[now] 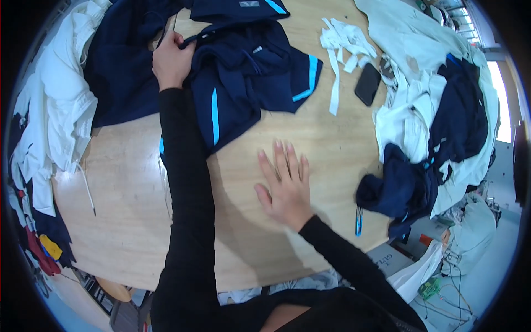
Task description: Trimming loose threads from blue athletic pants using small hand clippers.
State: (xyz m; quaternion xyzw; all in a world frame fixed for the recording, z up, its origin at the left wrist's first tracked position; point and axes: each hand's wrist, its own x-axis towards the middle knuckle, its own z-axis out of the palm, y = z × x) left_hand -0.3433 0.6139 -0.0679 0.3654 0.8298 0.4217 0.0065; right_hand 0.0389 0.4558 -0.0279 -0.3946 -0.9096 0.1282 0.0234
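A navy garment that looks like a pair of shorts (238, 83), with light blue stripes, lies bunched at the far middle of the wooden table (133, 182). My left hand (172, 63) reaches out to its left edge, thumb and fingers closed on the navy cloth. Nearer to me, my right hand (286, 191) is spread open, palm down over the bare wood, and holds nothing. Whether its palm touches the wood is hard to tell. Under and beside my left hand spreads more navy cloth (124, 77); another folded navy piece (232, 10) lies at the far edge.
White garments (61, 94) hang over the left side, a drawstring (87, 191) trailing from them. To the right are white fabric strips (345, 39), a black phone (367, 84), a pile of navy (462, 116) and white clothes, and a small blue tool (359, 222) near the edge.
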